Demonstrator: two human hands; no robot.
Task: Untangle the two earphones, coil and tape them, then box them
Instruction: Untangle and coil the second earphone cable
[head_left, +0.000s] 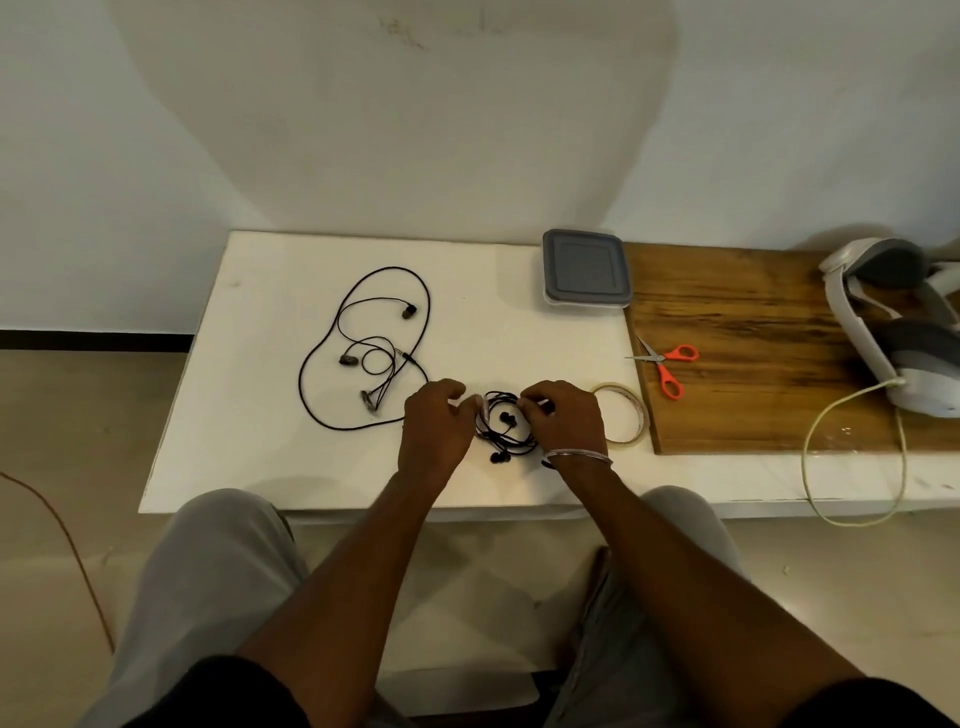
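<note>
Both hands pinched the coiled earphone (505, 423) at the table's (260, 457) near edge, left hand (434, 428) and right hand (563, 418) apparently wrapping tape around it; the second earphone (363, 348) lay loose to the left, the lidded box (586, 270) waiting far right.

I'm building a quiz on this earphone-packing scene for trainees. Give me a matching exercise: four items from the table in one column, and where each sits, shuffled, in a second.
Items:
1. scissors
2. tape roll
3. lidded box
4. loose earphone

Places:
A. spread on the white surface, left of both hands
B. at the back, where the white surface meets the wooden board
C. on the wooden board
D. beside the right hand, near the board's edge

Pairs: 1-C, 2-D, 3-B, 4-A
</note>
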